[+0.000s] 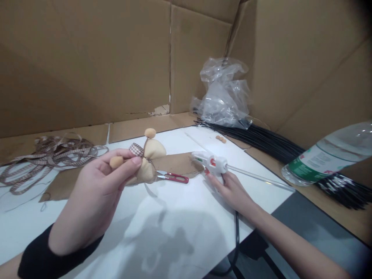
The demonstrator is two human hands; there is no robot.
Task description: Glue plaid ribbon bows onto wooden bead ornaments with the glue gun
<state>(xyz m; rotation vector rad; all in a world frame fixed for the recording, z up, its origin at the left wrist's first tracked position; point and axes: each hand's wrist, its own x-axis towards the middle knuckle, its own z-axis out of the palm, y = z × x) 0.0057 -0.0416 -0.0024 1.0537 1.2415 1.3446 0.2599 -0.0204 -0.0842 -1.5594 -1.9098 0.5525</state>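
Tan padded fabric ornament (pixel 148 161), two plump lobes cinched by a brown checked ribbon knot (pixel 136 149) with a small tan pom-pom (pixel 150 133) on top, is held up over the white table (pixel 180 217), to the left of the white hot-glue gun (pixel 210 162). The left hand (pixel 93 193) has its fingers closed on the piece's near side, and thumb and forefinger pinch a second tan pom-pom (pixel 116 162) at its edge. That forearm comes in low, well left of the gun, with a black cuff (pixel 43 255) at the wrist. The right hand (pixel 232 192) is wrapped round the gun's grip. The gun rests on the table with its nozzle pointing left at the ornament, and a clear glue stick (pixel 255 176) juts out behind it. A black cord (pixel 236 232) drops below the gun. Red-handled snips (pixel 174 177) lie just left of the gun, under the ornament.

This looks like a gluing step: the pom-pom is lined up and the gun is gripped but not yet lifted. The next move calls for bringing nozzle and pinched spot together, keeping the left grip steady and the fingertips clear of the hot tip
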